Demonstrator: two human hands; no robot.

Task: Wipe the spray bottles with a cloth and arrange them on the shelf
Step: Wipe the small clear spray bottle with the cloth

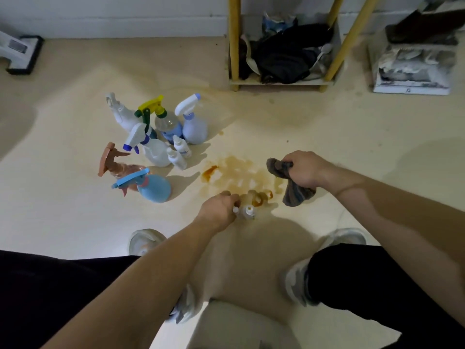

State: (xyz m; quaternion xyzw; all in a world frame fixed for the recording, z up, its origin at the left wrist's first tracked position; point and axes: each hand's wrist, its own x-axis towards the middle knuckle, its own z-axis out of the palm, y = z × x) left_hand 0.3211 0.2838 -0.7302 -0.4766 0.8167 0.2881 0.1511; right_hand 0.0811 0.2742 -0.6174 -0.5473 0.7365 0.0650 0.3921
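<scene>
Centrally, the left hand point(219, 209) is shown low over the floor point(75, 222), its fingers curled round a small white item point(236, 210) (too blurred to be identified further). A small bottle point(248, 212) is seen upright just beside that hand, at the near edge of an orange stain point(239, 173) spread over the floor. To the right, the right hand point(304, 170) is held above the floor, its fingers clenched round a grey cloth point(292, 195) whose ends hang out on either side of the fist.

The spray bottles point(153, 147) are grouped upright on the floor to the left of the stain, well apart from both hands. A blue bottle point(154, 188) is placed nearest, with a brown-triggered bottle point(113, 159) touching it behind. Further back, a clear bottle point(167, 123) with a yellow and green trigger is flanked by white ones.

The shelf point(234, 46), built on yellow posts, is set against the far wall, well apart from the bottles. Dark clothing point(284, 54) is piled on its lowest board. Pale shoes point(144, 241) are visible near the bottom edge.
</scene>
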